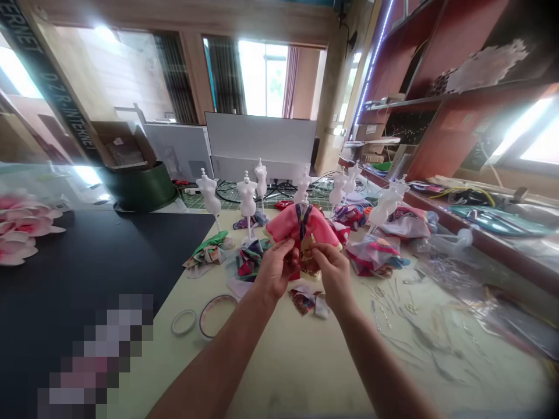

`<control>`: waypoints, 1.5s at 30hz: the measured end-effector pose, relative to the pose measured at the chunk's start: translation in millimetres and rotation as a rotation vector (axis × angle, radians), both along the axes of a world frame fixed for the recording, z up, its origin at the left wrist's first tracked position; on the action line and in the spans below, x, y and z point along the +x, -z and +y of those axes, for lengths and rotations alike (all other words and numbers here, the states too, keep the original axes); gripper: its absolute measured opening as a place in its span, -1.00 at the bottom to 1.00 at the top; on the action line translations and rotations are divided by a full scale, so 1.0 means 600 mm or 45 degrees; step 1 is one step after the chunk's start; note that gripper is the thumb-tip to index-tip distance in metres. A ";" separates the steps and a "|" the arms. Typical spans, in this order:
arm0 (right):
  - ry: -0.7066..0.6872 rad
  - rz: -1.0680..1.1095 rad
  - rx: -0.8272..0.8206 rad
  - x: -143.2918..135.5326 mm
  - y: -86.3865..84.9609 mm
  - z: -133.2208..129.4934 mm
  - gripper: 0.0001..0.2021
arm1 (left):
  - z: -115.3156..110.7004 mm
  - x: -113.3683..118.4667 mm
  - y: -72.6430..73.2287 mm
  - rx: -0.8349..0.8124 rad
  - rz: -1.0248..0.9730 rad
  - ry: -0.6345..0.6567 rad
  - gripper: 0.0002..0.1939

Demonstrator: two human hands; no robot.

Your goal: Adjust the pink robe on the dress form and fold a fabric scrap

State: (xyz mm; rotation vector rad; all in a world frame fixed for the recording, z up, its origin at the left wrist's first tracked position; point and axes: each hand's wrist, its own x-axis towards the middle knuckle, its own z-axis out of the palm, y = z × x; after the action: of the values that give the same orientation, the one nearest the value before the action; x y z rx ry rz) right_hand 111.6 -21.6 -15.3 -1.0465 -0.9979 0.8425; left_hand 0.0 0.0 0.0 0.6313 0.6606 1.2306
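Both hands (305, 265) on pink jacket (301, 227)

A small pink doll jacket (301, 228) with a dark striped collar is standing upright on a mannequin, sleeves spreading toward 9 and 3 o'clock.

Single view, head-worn camera: looks forward and down from the near edge of the table (305, 361), wide-angle with bowed edges. Both forearms enter from the near bottom; the hands sit close, at centre. Far field reaches the windows (262, 75); shelves (458, 99) run along the right.
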 end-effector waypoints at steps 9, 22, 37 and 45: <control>-0.169 0.343 -0.158 -0.007 0.002 0.024 -0.77 | 0.017 0.010 0.006 -0.021 -0.174 0.054 -0.73; -0.526 0.797 -0.282 -0.010 -0.013 0.036 -0.79 | 0.018 0.001 0.006 0.024 -0.166 0.101 -0.73; -0.493 0.769 -0.205 -0.014 -0.007 0.038 -0.79 | 0.022 0.002 0.010 -0.036 -0.157 0.036 -0.75; -0.325 0.689 -0.160 -0.019 -0.009 0.038 -0.78 | 0.022 0.001 0.011 -0.062 -0.153 0.061 -0.72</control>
State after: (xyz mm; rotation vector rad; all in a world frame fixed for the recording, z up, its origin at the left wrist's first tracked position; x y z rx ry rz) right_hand 100.1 1.1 -10.0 -0.7383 -0.6264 1.3277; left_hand 0.7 13.0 -6.8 0.5261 0.5704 1.1946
